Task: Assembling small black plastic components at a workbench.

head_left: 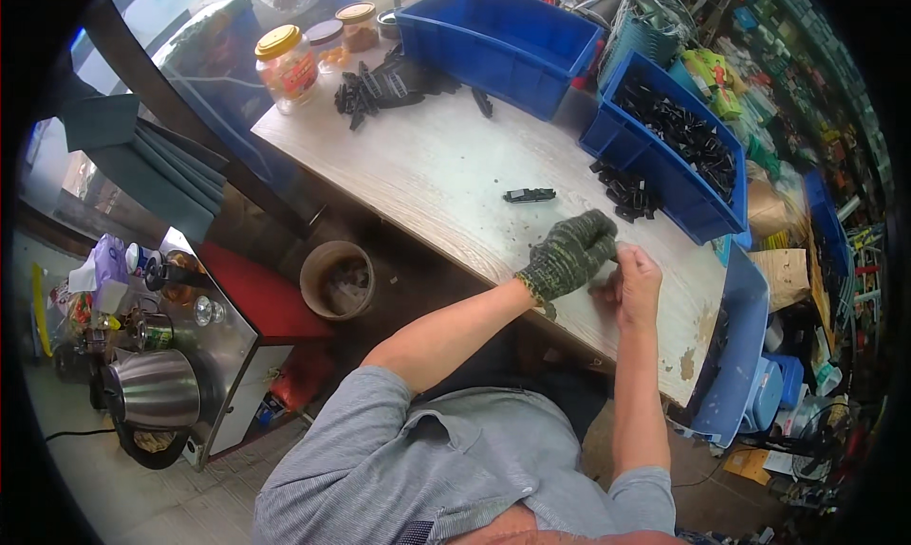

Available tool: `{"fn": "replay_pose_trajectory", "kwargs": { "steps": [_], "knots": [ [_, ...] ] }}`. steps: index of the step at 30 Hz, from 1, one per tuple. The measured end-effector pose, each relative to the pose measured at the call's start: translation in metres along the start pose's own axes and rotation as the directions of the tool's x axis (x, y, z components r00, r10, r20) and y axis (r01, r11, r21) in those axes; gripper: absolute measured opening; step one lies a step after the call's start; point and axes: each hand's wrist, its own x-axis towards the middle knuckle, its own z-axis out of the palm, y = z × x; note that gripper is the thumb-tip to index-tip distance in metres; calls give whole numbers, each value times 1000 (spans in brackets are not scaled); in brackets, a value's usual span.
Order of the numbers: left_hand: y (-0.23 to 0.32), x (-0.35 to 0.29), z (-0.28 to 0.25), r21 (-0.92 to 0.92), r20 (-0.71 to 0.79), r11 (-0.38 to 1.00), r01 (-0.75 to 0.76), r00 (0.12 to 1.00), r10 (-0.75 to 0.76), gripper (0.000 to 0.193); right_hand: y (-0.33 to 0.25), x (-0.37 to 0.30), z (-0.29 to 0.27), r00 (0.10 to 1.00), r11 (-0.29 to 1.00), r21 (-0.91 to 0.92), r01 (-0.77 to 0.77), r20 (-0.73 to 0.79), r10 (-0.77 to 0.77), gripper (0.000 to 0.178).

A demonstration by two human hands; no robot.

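My left hand [572,253], in a dark green patterned knit glove, is closed with its fingers curled, over the table's near edge area. Bare and pinched, my right hand [634,284] is close beside the left one's fingertips. Whatever they grip is hidden or too small to make out. Just beyond the glove a single black plastic part [529,195] lies flat on the pale wooden table [427,180]. A small heap of similar black parts [626,192] rests to the right, against a blue bin [655,177] filled with more black pieces [678,128].
Another blue bin [484,66] stands at the far edge. To its left are more black parts [356,94] and lidded jars [287,69]. A bucket [338,279] sits on the floor left of the table. A steel kettle [157,390] stands on a side cabinet.
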Motion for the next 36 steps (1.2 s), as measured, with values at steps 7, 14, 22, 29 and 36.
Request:
{"fn": "replay_pose_trajectory", "kwargs": {
  "steps": [7, 14, 22, 29, 36],
  "knots": [
    [-8, 1, 3, 202, 7, 979, 11, 1000, -12, 18, 6, -3, 8, 999, 993, -118, 30, -22, -32, 20],
    [-2, 6, -77, 808, -230, 587, -49, 891, 391, 27, 2, -9, 20, 996, 996, 29, 85, -15, -85, 28],
    [19, 10, -81, 762, 111, 642, -86, 994, 0, 24, 4, -9, 10, 997, 981, 181, 67, -54, -59, 34],
    [18, -16, -30, 235, 111, 951, -200, 978, 178, 21, -7, -17, 22, 985, 974, 215, 65, -170, -29, 35],
    [20, -14, -16, 244, 67, 969, -34, 998, 18, 22, 15, -3, 13, 970, 978, 104, 180, -185, -159, 33]
  ]
}}
